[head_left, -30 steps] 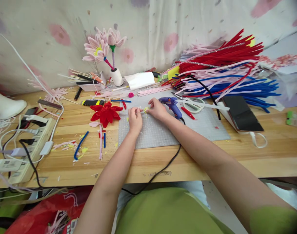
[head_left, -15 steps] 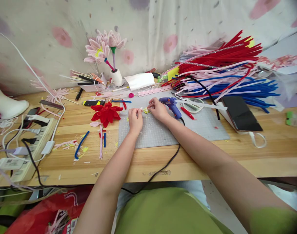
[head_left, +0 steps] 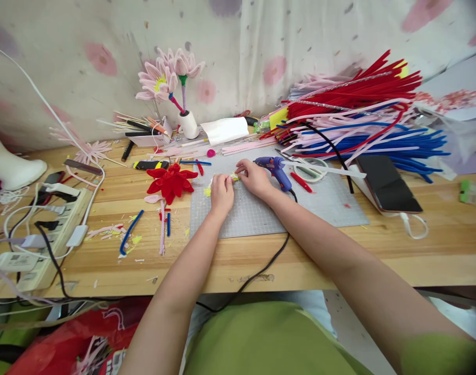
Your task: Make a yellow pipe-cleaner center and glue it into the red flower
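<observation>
Over the grey cutting mat (head_left: 253,219), my left hand (head_left: 222,194) is closed on a small yellow and white piece (head_left: 234,177), which is mostly hidden by the fingers. My right hand (head_left: 254,178) reaches the same piece from the right, its thumb and fingertips pinched at the piece's edge. Just right of that hand lies a purple glue gun (head_left: 276,171) on the mat. A red fuzzy flower (head_left: 171,182) rests on the wood to the left, beside a yellow and black cutter (head_left: 150,164).
Red, pink and blue pipe cleaners (head_left: 358,120) are heaped at the back right, near a black phone (head_left: 390,182). Pink flowers stand in a white vase (head_left: 188,125). At the left is a power strip (head_left: 46,271). A black cord (head_left: 269,260) crosses the front edge.
My left hand has shifted slightly right and turned, covering more of the yellow and white piece. Yellow bits on the mat at its left now show more. My right hand has barely moved.
</observation>
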`<state>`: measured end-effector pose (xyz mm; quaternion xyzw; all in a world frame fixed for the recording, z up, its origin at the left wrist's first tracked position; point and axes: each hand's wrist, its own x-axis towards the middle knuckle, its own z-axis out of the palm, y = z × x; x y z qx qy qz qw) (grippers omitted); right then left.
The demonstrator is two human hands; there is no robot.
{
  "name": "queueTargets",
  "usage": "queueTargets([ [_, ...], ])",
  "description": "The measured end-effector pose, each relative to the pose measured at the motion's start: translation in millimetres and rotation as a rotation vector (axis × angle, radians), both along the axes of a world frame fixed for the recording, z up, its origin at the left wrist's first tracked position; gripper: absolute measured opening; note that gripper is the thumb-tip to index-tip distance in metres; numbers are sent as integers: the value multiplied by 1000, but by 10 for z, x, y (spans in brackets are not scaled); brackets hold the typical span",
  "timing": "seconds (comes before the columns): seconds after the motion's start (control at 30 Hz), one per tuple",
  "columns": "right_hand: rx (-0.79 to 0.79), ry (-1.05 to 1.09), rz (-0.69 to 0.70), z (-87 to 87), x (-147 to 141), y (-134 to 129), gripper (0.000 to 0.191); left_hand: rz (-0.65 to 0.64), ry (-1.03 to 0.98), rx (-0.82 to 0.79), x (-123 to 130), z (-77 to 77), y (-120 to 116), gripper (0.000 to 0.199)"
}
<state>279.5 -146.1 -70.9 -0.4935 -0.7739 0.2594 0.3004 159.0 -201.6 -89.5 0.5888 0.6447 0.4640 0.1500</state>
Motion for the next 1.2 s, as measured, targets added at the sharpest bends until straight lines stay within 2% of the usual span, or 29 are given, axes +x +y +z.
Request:
queueTargets([
  [0.2, 74, -41, 19, -54, 4, 7, 34, 38, 21, 10, -26, -23, 47, 21],
  [0.5, 116, -70, 2, -71, 0, 7, 42, 22, 20, 10, -61, -29, 103, 20],
  [0.87, 162, -97, 82, -65, 15, -33, 44, 22, 154, 18, -174, 30, 96, 16],
  [1.03, 164, -75, 73, -51, 25, -48, 43, 77, 107, -8, -227, 80, 114, 17],
  [1.2, 154, 12, 56, -22, 33, -68, 41, 101, -48, -42, -221, 132, 107, 14],
])
